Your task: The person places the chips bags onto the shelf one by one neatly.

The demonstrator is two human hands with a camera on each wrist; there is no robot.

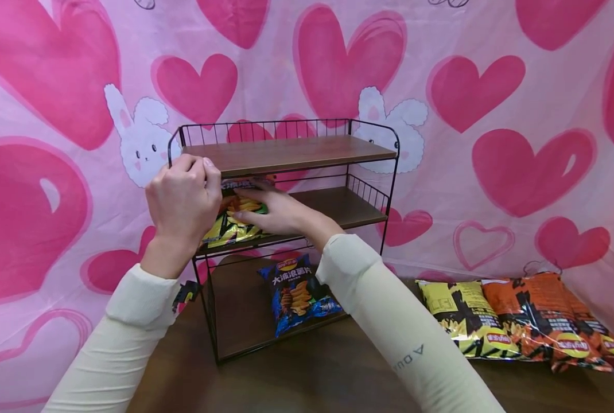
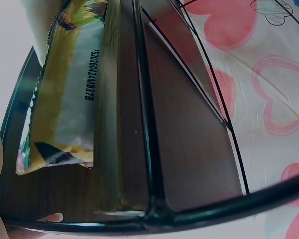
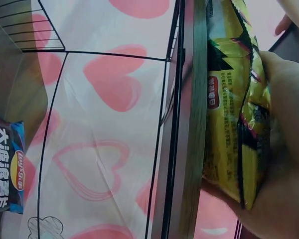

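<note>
A wire rack with wooden shelves stands on the table. My left hand is curled around its upper left front corner; in the left wrist view a fingertip shows beside the black frame. A yellow bag of chips lies at the left end of the middle shelf. My right hand holds this bag, fingers over its front and thumb lower down. In the right wrist view the hand wraps the bag's edge. The hands partly cover the bag.
A blue bag of chips leans on the bottom shelf. To the right of the rack, a yellow bag and orange bags lie on the brown table. A pink heart-patterned cloth hangs behind.
</note>
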